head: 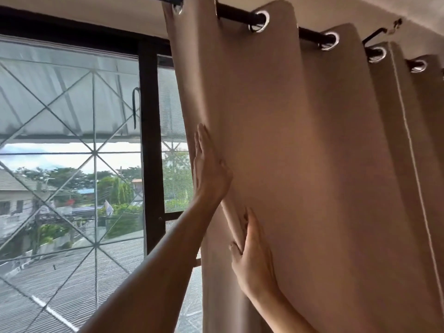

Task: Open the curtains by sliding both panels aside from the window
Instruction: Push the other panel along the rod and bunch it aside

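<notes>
A beige curtain panel [300, 152] hangs by metal grommets [259, 21] on a black rod [234, 11], bunched in folds over the right part of the window [72, 140]. My left hand [209, 167] lies flat against the panel's left edge, fingers straight and pointing up. Lower down, my right hand [252, 255] holds the rolled left edge of the panel between thumb and fingers. The window's left part is uncovered. No second panel is in view.
A dark window frame post [151, 145] stands just left of the curtain edge. Behind the glass are a white diagonal grille [94, 153] and rooftops. The rod's bracket [374, 34] meets the wall at the upper right.
</notes>
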